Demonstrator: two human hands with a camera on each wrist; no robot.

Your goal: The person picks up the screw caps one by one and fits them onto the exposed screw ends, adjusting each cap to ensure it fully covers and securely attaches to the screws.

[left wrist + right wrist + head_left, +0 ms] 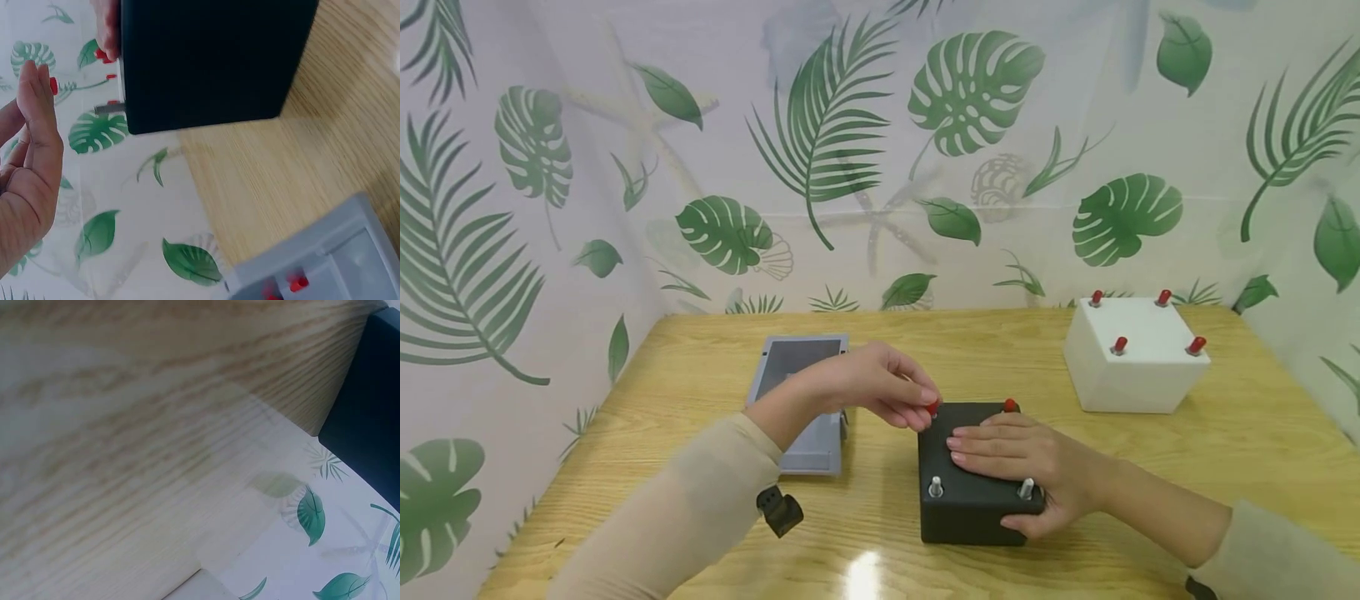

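My left hand (891,387) pinches a small red cap (932,407) over the back-left corner of a black box (973,521). In the left wrist view the cap (54,85) appears apart from a bare metal post (109,108). My right hand (1030,458) lies on the box top with its fingers straight and its thumb low by the front right corner. Another red cap (1010,405) covers the back-right post. Two bare silver posts, one at the front left (936,487) and one at the front right (1026,488), stand upright. In the right wrist view no hand shows.
A grey tray (811,463) lies left of the black box, partly behind my left forearm; red caps (299,284) show in it from the left wrist. A white box (1138,383) with several red-capped posts stands at the back right of the wooden table (700,358).
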